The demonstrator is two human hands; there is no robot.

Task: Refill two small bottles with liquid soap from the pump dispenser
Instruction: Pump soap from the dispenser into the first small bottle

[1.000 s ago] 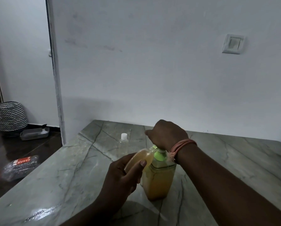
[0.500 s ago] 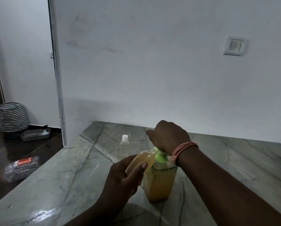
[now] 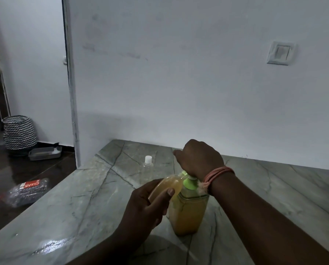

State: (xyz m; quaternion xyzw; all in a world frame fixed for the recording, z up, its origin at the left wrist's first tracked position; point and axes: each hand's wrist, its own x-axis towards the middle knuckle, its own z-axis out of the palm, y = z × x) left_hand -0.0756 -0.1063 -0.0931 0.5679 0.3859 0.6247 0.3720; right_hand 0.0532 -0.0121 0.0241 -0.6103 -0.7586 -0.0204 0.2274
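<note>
From the head view we take the pump dispenser (image 3: 188, 213) as our landmark: it stands upright on the marble counter (image 3: 83, 197), and its square body is full of orange soap. Our right hand (image 3: 200, 159) sits on top of it, with the fingers curled down over the green pump head (image 3: 189, 181). How exactly the fingertips lie on the pump we cannot tell, because the back of the hand hides them.

Just to the left of the dispenser, and touching its shoulder, our left hand (image 3: 148, 205) grips the first small bottle (image 3: 167, 188). The thumb lies across the front of the bottle and the fingers wrap behind it. This bottle is tilted: its long axis runs from our palm up and to the right, so its mouth ends under the green nozzle. It looks nearly full of orange soap, so we judge that this fill is close to its end.

The second small bottle (image 3: 148, 165) stands upright behind the dispenser and to its left, apart from both hands. It is clear, seems empty, and has its white cap on. The left hand is on its side, so we think the left hand should fetch it; the bottle lies away from us, toward the wall (image 3: 179, 73)
</note>
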